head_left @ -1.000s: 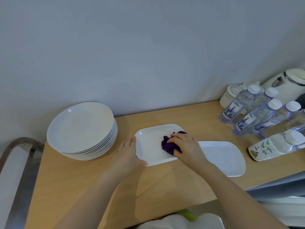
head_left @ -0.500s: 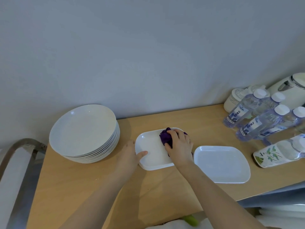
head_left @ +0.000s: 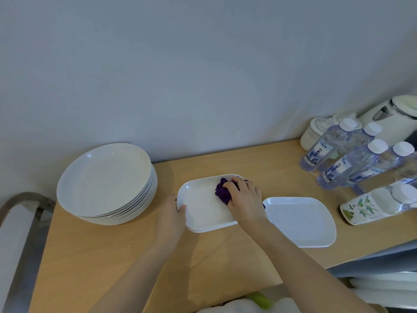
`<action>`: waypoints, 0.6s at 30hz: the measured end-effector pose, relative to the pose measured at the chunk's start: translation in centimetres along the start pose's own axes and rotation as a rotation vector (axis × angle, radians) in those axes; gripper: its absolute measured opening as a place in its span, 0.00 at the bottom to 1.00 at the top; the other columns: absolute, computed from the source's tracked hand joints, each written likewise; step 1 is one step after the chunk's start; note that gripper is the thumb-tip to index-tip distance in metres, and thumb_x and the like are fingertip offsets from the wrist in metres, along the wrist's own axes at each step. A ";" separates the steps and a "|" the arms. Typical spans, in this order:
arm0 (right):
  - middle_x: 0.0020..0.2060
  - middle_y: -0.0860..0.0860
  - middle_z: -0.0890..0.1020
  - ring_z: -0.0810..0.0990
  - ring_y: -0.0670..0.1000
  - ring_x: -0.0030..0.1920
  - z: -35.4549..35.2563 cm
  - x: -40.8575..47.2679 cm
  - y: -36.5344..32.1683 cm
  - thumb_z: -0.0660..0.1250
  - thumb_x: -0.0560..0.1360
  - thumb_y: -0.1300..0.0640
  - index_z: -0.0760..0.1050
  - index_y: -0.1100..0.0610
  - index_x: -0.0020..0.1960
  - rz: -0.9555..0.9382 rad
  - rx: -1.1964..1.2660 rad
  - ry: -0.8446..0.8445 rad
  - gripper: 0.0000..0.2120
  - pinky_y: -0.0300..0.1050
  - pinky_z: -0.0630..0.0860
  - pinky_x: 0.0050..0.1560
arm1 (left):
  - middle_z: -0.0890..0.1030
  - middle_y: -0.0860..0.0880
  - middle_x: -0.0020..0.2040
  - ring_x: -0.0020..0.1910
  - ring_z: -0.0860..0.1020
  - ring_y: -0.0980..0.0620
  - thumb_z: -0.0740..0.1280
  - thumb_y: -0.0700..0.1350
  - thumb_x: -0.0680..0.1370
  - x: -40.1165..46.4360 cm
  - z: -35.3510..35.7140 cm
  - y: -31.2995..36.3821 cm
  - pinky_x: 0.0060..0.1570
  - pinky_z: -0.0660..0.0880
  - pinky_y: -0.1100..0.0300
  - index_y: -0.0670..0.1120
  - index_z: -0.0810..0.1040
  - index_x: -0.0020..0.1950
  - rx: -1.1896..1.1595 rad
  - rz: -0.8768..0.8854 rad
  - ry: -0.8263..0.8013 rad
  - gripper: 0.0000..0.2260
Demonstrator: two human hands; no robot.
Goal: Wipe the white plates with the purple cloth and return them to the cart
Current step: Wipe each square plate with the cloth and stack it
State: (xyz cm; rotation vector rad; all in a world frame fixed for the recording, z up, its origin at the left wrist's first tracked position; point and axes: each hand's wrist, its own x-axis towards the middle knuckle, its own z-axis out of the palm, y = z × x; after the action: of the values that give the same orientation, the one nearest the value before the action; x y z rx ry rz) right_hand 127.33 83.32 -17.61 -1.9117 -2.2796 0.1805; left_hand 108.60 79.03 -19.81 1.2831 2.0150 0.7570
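Observation:
A white rectangular plate (head_left: 203,208) lies on the wooden top in front of me. My right hand (head_left: 247,199) grips a crumpled purple cloth (head_left: 222,192) and presses it onto the plate's right half. My left hand (head_left: 170,216) holds the plate's left rim, with the thumb over the edge. A second white rectangular plate (head_left: 300,222) lies just to the right, partly under the first one's edge. A stack of several round white plates (head_left: 106,179) stands at the left.
Several water bottles (head_left: 343,159) lie at the right, with a leaf-printed bottle (head_left: 379,205), a white kettle (head_left: 392,118) and a white jar (head_left: 316,132) behind. A metal rail (head_left: 22,199) curves at the far left. The wall runs close behind the wooden top (head_left: 112,256).
My right hand moved the purple cloth to the plate's far edge, then back a little toward its middle. My left hand kept hold of the left rim.

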 end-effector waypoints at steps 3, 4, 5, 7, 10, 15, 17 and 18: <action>0.63 0.55 0.75 0.73 0.61 0.60 0.0 0.2 0.4 0.63 0.74 0.63 0.77 0.56 0.60 0.014 0.024 -0.001 0.15 0.55 0.68 0.56 | 0.73 0.53 0.45 0.39 0.73 0.56 0.62 0.41 0.77 -0.2 0.1 0.1 0.35 0.71 0.58 0.49 0.72 0.52 0.046 -0.027 0.031 0.06; 0.65 0.54 0.74 0.72 0.60 0.61 -0.1 0.3 0.5 0.61 0.75 0.63 0.75 0.55 0.62 0.023 0.017 0.000 0.16 0.53 0.66 0.57 | 0.71 0.52 0.46 0.39 0.72 0.55 0.62 0.41 0.77 -0.3 0.1 0.2 0.35 0.70 0.58 0.48 0.72 0.53 0.065 -0.030 0.045 0.06; 0.66 0.52 0.72 0.70 0.58 0.62 -0.2 0.4 0.6 0.60 0.76 0.62 0.74 0.54 0.64 0.035 0.011 -0.004 0.17 0.52 0.65 0.58 | 0.69 0.51 0.46 0.38 0.72 0.56 0.62 0.41 0.77 -0.4 0.2 0.3 0.34 0.69 0.58 0.47 0.73 0.54 0.073 -0.033 0.060 0.06; 0.68 0.49 0.69 0.69 0.56 0.62 -0.5 0.7 0.7 0.58 0.76 0.61 0.71 0.52 0.66 0.059 0.026 -0.005 0.19 0.50 0.63 0.58 | 0.68 0.51 0.44 0.37 0.71 0.56 0.62 0.40 0.77 -0.6 0.2 0.6 0.34 0.68 0.57 0.45 0.74 0.54 0.062 -0.046 0.084 0.07; 0.67 0.48 0.69 0.69 0.55 0.61 -0.9 0.7 0.9 0.59 0.75 0.62 0.70 0.51 0.66 0.085 0.083 0.010 0.20 0.49 0.63 0.58 | 0.70 0.51 0.44 0.39 0.71 0.54 0.62 0.39 0.77 -0.8 0.1 0.9 0.37 0.68 0.57 0.45 0.74 0.53 0.019 -0.076 0.094 0.06; 0.67 0.49 0.69 0.69 0.55 0.60 -1.4 0.6 1.4 0.61 0.76 0.60 0.71 0.52 0.66 0.094 0.147 0.020 0.19 0.49 0.63 0.59 | 0.74 0.48 0.46 0.46 0.74 0.48 0.61 0.36 0.77 -0.5 -0.1 1.5 0.39 0.69 0.56 0.46 0.69 0.48 -0.082 -0.126 0.077 0.06; 0.67 0.48 0.69 0.69 0.55 0.61 -1.6 0.5 1.5 0.61 0.76 0.60 0.71 0.51 0.67 0.088 0.151 0.016 0.20 0.48 0.62 0.59 | 0.74 0.49 0.45 0.45 0.74 0.47 0.61 0.36 0.77 -0.3 -0.1 1.6 0.40 0.70 0.55 0.45 0.69 0.49 -0.092 -0.148 0.070 0.05; 0.67 0.48 0.69 0.69 0.55 0.61 -1.6 0.5 1.5 0.61 0.76 0.60 0.71 0.51 0.66 0.085 0.150 0.016 0.19 0.47 0.62 0.59 | 0.74 0.48 0.45 0.45 0.74 0.47 0.61 0.36 0.77 -0.2 -0.1 1.7 0.41 0.71 0.55 0.44 0.69 0.49 -0.089 -0.156 0.068 0.05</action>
State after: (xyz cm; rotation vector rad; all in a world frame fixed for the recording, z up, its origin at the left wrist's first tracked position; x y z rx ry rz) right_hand 129.03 84.06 -16.27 -1.9275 -2.1110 0.3356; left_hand 109.52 79.41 -18.46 1.0494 2.0822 0.8159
